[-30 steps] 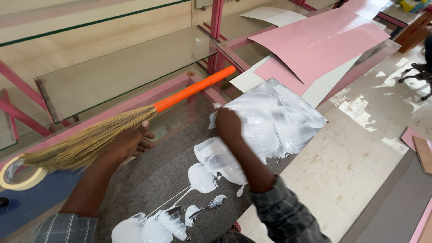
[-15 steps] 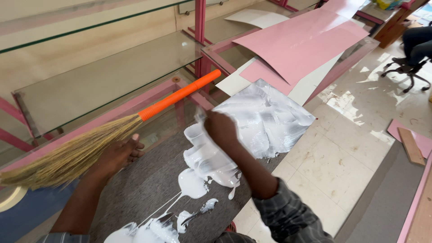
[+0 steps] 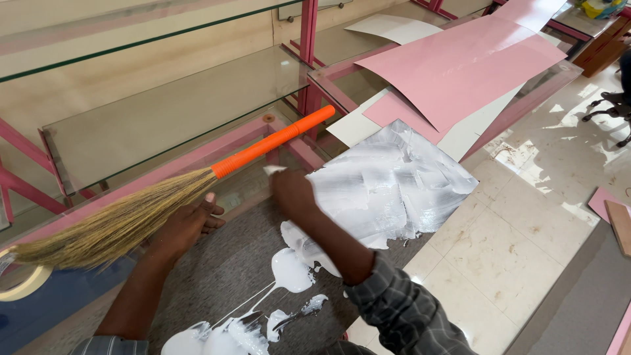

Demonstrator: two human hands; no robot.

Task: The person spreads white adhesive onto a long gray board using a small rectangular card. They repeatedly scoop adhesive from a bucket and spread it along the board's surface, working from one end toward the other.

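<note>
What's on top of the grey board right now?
White glue is smeared across the far half of the board, with poured puddles nearer. The right hand presses on it, the left hand rests flat. Whatever the right hand holds is hidden.

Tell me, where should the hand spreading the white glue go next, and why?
Probably back toward the person: the right hand is at the far edge of the grey board, thick white glue puddles sit unspread nearer the body, and the far corner already looks coated.
</note>
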